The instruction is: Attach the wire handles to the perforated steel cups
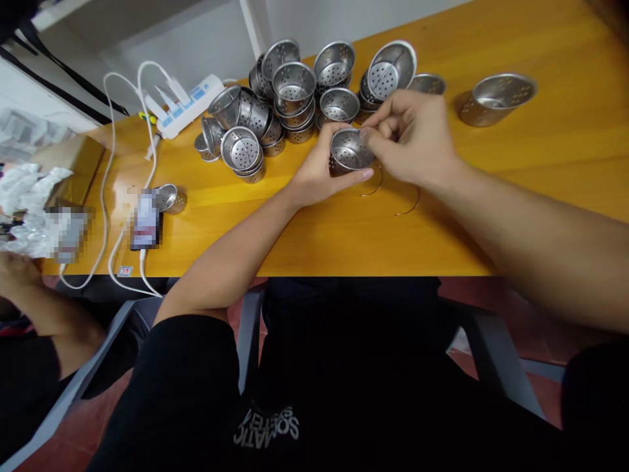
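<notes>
My left hand (319,167) is wrapped around a small perforated metal cup (350,149), its open mouth tilted toward me. At the cup's right rim, the thumb and forefinger of my right hand (410,134) are pinched together; what lies between them is too small to make out. Below that hand, a thin curved wire (376,187) and a second curved wire (413,206) show against the table. Just beyond my hands are more perforated cups (339,105), some nested in stacks.
On the yellow wooden table (314,242), one cup (496,101) stands at right and another (171,198) lies by a phone (146,219). A white power strip (191,105) with cables sits behind. At far left are plastic bags (34,196) and another person's arm (44,308).
</notes>
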`<move>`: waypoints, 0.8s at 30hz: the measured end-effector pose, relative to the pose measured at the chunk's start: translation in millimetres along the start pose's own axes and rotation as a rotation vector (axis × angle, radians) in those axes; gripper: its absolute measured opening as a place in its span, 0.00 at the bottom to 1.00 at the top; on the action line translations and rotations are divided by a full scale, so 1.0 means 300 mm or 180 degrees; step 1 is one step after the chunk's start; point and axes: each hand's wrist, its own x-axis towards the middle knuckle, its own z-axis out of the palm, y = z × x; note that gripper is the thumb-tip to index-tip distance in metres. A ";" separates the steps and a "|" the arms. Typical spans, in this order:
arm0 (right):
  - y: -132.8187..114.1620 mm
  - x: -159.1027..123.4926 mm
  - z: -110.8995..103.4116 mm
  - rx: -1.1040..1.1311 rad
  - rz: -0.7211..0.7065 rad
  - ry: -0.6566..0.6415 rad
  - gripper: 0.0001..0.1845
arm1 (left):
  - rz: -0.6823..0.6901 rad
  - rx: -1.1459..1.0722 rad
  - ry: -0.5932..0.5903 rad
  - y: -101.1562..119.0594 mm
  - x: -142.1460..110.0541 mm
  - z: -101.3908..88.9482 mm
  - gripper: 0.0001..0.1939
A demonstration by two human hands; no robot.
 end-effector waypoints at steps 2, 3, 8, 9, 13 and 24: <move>0.027 -0.004 0.004 0.0093 0.0038 -0.0007 0.19 | 0.0036 0.0082 -0.0043 0.001 -0.001 0.000 0.47; 0.047 -0.006 0.005 0.0122 0.0050 0.0012 0.19 | 0.0045 0.0112 -0.0042 0.000 -0.002 -0.001 0.47; 0.044 -0.008 0.007 0.0183 0.0059 0.0087 0.18 | -0.0046 0.0032 0.0087 0.010 0.000 -0.006 0.49; 0.012 -0.006 0.007 0.0177 0.0053 0.0070 0.18 | -0.0074 0.0037 0.0115 0.016 0.002 -0.007 0.50; -0.136 0.000 0.007 0.0095 0.0009 -0.0006 0.18 | -0.0244 0.0204 0.0227 0.053 0.005 -0.008 0.54; -0.254 0.032 -0.112 0.0724 0.0154 -0.1102 0.16 | -0.0337 -0.0530 0.0317 0.060 0.008 -0.032 0.42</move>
